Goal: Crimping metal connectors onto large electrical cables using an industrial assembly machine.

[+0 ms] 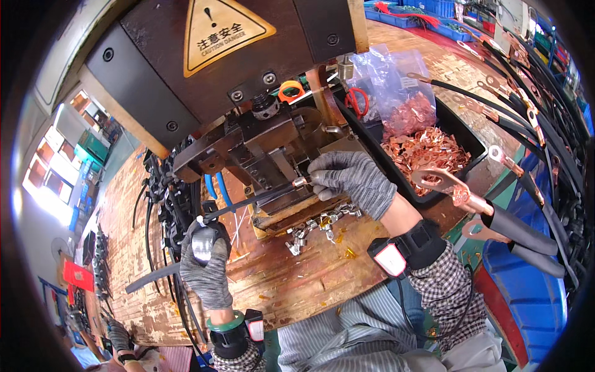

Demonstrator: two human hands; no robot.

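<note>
A black cable (260, 197) runs slantwise across the front of the press tooling (276, 164). My left hand (207, 266), in a grey knit glove with a shiny grey wrap on one digit, is closed around its left part, beside a small white tip (200, 220). At the cable's other end is a small silver terminal (300, 182), close to the tooling. My right hand (353, 180), gloved alike, pinches this terminal with thumb and fingertips; the fingers partly cover it. A wider dark grey strip (152, 277) sticks out left of my left hand.
Loose silver terminals (310, 232) lie on the wooden bench (291, 279). A black tray (480, 152) holds copper lugs and plastic bags. Thick cables with copper lugs (443, 183) crowd the right, above a blue bin (527, 297). Black cables (176, 198) pile up left; another person's gloved hand (118, 335) is lower left.
</note>
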